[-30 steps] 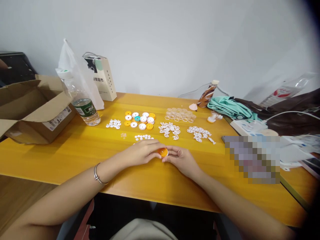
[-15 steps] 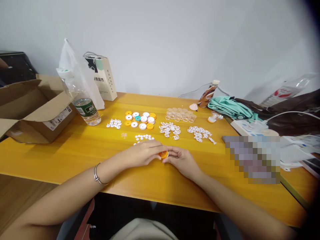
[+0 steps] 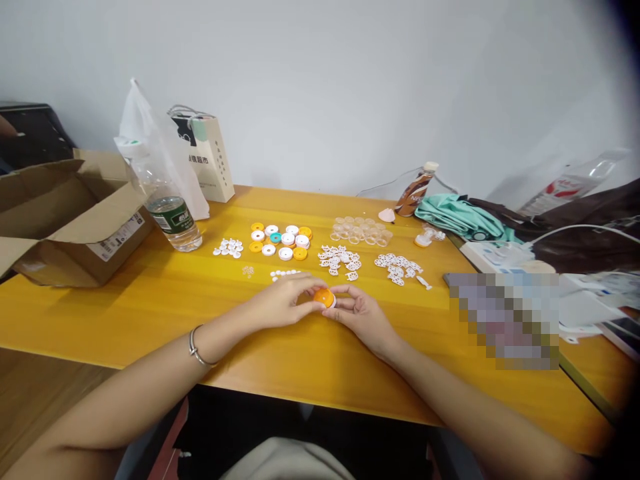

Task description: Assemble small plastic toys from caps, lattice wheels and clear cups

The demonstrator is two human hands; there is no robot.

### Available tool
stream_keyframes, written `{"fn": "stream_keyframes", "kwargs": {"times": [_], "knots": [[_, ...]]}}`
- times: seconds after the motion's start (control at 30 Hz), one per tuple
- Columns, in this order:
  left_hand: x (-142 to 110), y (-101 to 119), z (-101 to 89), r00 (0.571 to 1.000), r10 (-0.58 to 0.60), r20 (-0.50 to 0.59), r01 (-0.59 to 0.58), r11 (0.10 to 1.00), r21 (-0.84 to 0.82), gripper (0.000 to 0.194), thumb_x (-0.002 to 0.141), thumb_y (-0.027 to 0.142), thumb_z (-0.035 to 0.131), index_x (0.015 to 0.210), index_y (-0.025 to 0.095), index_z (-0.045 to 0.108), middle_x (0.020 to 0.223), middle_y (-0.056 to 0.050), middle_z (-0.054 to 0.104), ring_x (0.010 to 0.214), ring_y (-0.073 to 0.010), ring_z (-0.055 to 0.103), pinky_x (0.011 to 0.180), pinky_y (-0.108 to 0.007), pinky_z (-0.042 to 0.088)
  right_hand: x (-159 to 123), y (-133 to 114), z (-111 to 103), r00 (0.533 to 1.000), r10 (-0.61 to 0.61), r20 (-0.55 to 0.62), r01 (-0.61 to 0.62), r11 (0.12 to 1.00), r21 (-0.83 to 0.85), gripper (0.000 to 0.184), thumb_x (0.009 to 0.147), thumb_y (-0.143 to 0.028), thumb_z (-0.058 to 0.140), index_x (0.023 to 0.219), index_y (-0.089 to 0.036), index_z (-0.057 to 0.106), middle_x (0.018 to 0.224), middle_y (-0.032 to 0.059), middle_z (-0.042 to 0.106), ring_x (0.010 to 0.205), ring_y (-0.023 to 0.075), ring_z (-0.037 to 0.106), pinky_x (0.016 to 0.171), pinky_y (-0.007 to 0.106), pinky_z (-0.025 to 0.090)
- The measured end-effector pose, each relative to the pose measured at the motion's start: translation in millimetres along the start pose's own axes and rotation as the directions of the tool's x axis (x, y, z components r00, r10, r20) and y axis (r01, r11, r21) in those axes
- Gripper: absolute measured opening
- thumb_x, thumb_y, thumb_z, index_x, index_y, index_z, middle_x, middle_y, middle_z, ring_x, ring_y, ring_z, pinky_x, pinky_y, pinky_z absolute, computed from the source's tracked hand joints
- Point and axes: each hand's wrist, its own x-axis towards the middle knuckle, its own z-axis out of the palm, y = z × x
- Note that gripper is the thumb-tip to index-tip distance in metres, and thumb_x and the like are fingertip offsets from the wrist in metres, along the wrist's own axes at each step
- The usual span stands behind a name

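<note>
We can pass between the forearms over the near part of the table (image 3: 300,373), or along its far edge behind the discs (image 3: 287,238). The discs, clear cups (image 3: 361,233) and white pieces (image 3: 340,260) obstruct us mid-table; the cardboard box (image 3: 65,263) and water bottle (image 3: 173,220) block the far left.

Twelve discs (image 3: 287,238) are counted at the top of one group.
Among them, four orange discs (image 3: 256,247), seven white discs (image 3: 285,253) and one teal disc (image 3: 275,237) are seen. One held disc (image 3: 324,297) is counted separately. Three bottles (image 3: 173,223), one cardboard box (image 3: 75,233) and one paper bag (image 3: 214,163) are found. Clear rings (image 3: 354,239) are too crowded for exact counting.
</note>
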Motion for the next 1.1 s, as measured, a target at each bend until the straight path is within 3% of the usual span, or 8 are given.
{"fn": "stream_keyframes", "kwargs": {"times": [0.2,0.33,0.47,0.67,0.77,0.83,0.97,1.1], "knots": [[0,-7,-10.3,0.99,-0.11,-0.093,0.095,0.984,-0.15,0.026,0.078,0.031,0.058,0.099,0.016,0.057,0.089,-0.004,0.063,0.08,-0.0126,0.058,0.073,-0.027,0.048,0,-3,-6,0.999,0.037,0.009,-0.037,0.999,0.0,0.042,0.063,-0.029,0.073,0.098,-0.021,0.054,0.086,0.0025,0.072,0.084,0.0173,0.066,0.087,0.037,0.046],[-4,-7,-23.7,0.994,-0.097,0.043,0.098,0.995,-0.02,0.025,0.075,0.03,0.059,0.096,0.017,0.059,0.083,-0.002,0.061,0.073,-0.0122,0.056,0.067,-0.025,0.046,0,-6,-10,0.997,0.079,0.025,-0.08,0.996,0.032,0.048,0.062,-0.029,0.074,0.105,-0.02,0.056,0.091,0.0043,0.071,0.087,0.0175,0.066,0.089,0.037,0.045],[-6,-5,-24.5,0.976,-0.057,0.208,0.03,0.991,0.131,0.019,0.073,0.025,0.058,0.09,0.017,0.06,0.082,-0.003,0.059,0.074,-0.0134,0.054,0.069,-0.026,0.043,0,-7,-12,0.994,0.095,0.054,-0.099,0.993,0.067,0.051,0.061,-0.029,0.075,0.107,-0.02,0.057,0.092,0.0049,0.071,0.087,0.0172,0.066,0.091,0.038,0.044],[-6,-4,-22.1,0.974,-0.051,0.222,0.019,0.99,0.143,0.019,0.076,0.027,0.056,0.092,0.017,0.058,0.086,-0.004,0.059,0.077,-0.0146,0.054,0.072,-0.028,0.043,0,-6,-11,0.994,0.089,0.058,-0.094,0.992,0.08,0.052,0.059,-0.029,0.076,0.107,-0.02,0.058,0.093,0.0051,0.071,0.087,0.0173,0.065,0.092,0.038,0.043],[-7,-4,-23.2,0.988,-0.081,0.135,0.081,0.997,0.011,0.024,0.079,0.03,0.055,0.099,0.018,0.056,0.093,-0.005,0.06,0.084,-0.0153,0.055,0.078,-0.03,0.044,-1,-6,-10,0.996,0.083,0.033,-0.085,0.995,0.056,0.049,0.06,-0.029,0.075,0.106,-0.02,0.06,0.094,0.005,0.071,0.087,0.0175,0.066,0.091,0.037,0.044],[-6,-4,-21.9,0.989,-0.109,0.104,0.127,0.975,-0.182,0.025,0.079,0.03,0.056,0.101,0.017,0.054,0.098,-0.006,0.06,0.088,-0.0149,0.057,0.082,-0.032,0.045,-1,-6,-9,0.998,0.07,-0.003,-0.07,0.997,0.024,0.047,0.061,-0.029,0.074,0.106,-0.02,0.061,0.094,0.0049,0.071,0.088,0.0179,0.065,0.091,0.037,0.045],[-2,-7,-16.9,0.973,-0.18,0.145,0.23,0.812,-0.536,0.027,0.078,0.025,0.058,0.103,0.015,0.051,0.096,-0.006,0.06,0.087,-0.0134,0.059,0.082,-0.032,0.047,-3,-9,-7,0.997,0.022,-0.078,-0.026,0.998,-0.057,0.046,0.062,-0.029,0.073,0.106,-0.02,0.062,0.094,0.0045,0.071,0.09,0.02,0.065,0.09,0.037,0.046],[2,-8,-15.5,0.965,-0.197,0.174,0.263,0.728,-0.633,0.028,0.08,0.019,0.057,0.107,0.014,0.049,0.096,-0.006,0.06,0.088,-0.0131,0.058,0.084,-0.034,0.045,-5,-10,-6,0.996,-0.004,-0.084,-0.006,0.993,-0.118,0.044,0.063,-0.029,0.072,0.105,-0.021,0.063,0.094,0.004,0.071,0.092,0.0207,0.065,0.089,0.037,0.047]]}}
